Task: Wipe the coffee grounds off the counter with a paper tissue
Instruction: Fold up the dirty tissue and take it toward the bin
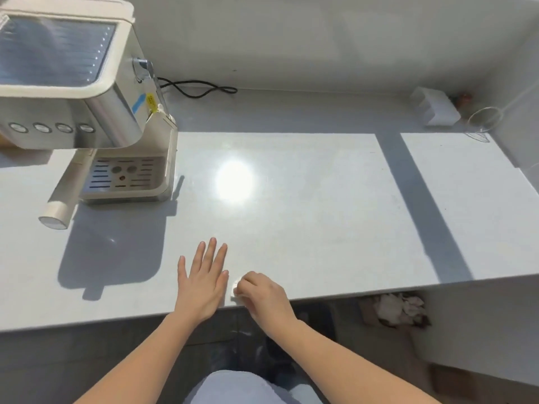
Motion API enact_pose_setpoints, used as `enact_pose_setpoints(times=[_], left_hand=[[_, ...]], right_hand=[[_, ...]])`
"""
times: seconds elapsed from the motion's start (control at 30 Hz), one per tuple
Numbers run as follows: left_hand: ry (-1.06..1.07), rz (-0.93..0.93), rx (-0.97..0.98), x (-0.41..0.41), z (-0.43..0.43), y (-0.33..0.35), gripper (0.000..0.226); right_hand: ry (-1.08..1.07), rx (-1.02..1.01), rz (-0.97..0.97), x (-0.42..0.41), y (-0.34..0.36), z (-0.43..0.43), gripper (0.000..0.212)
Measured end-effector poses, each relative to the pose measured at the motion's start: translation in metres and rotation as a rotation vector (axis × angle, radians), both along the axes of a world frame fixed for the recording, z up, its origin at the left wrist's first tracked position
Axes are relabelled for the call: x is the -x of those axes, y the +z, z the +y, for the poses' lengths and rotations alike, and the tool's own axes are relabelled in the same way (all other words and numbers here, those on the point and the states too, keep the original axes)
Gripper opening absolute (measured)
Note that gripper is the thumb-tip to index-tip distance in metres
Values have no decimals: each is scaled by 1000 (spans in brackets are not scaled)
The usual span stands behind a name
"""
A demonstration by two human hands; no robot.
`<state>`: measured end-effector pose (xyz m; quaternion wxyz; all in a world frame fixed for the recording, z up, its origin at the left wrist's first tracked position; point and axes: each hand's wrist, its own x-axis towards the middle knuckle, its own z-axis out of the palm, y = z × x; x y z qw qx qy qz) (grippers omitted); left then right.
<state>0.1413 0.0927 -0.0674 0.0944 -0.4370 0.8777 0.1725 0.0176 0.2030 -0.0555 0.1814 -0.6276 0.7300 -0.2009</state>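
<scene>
**Two hands at the counter's front edge, one small wad of tissue**

One view only, the head camera. In it I see the left hand (204, 284) lying flat on the counter (320, 214), fingers straight, holding nothing. Just beside it the right hand (264, 294) curls its fingers round a small wad of paper tissue (235, 289), pressed to the surface right at the front edge.

To do this sweep well, I judge, the wad should stay flat on the surface and gather the grounds into its folds, rather than push them over the edge.

The coffee grounds themselves I cannot make out; sun glare washes the surface. Most of the tissue is hidden under the fingers. Below the edge a box of crumpled paper (399, 310) is dim, and the coffee machine (87, 112) is cut off at the left.
</scene>
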Motion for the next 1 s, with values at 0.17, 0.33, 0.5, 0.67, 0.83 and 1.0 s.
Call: enact_pose_setpoints(times=[0.17,0.33,0.5,0.67,0.83,1.0], left_hand=[[-11,2,31,0,2,-4,60],[59,25,6,5,6,-3,62],[377,280,-26,39,57,7,49],[361,603,-1,70,149,15,29],[418,575,-340,105,231,18,18],[638,582,-907,142,249,15,27]], right_hand=[[-289,151,19,73,-2,55,15],[-560,151,47,165,-5,118,10],[-627,153,83,238,-8,165,9],[-568,146,29,270,-5,180,7],[-689,100,-417,257,11,186,10],[-532,10,-612,186,13,190,18]])
